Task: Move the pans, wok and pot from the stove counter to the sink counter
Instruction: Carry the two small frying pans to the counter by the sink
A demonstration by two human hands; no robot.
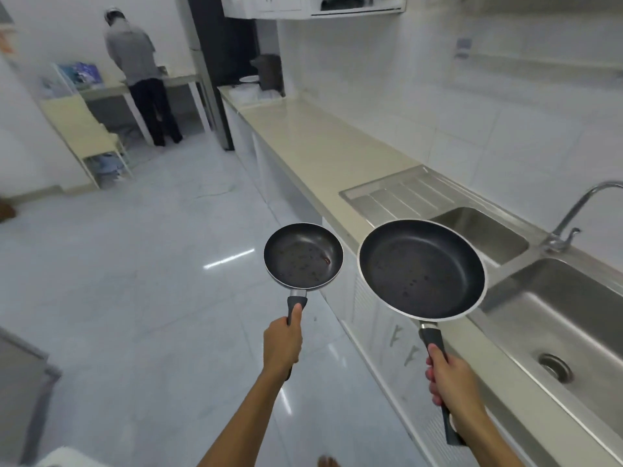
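Observation:
My left hand (282, 342) grips the black handle of a small black frying pan (303, 256), held level over the floor just left of the counter edge. My right hand (451, 382) grips the handle of a large black frying pan (421, 269), held level in the air over the front edge of the sink counter (323, 146). The steel double sink (553, 308) lies to the right of the large pan, with a ribbed drainboard (401, 193) beyond it. No wok, pot or stove is in view.
A tap (573, 214) rises behind the sink. A dark appliance (269, 72) and white dishes (249, 85) stand at the counter's far end. A person (141, 72) stands at a table (182, 80) across the room, near a cream rack (87, 129). Glossy tiled floor (151, 264) spreads left.

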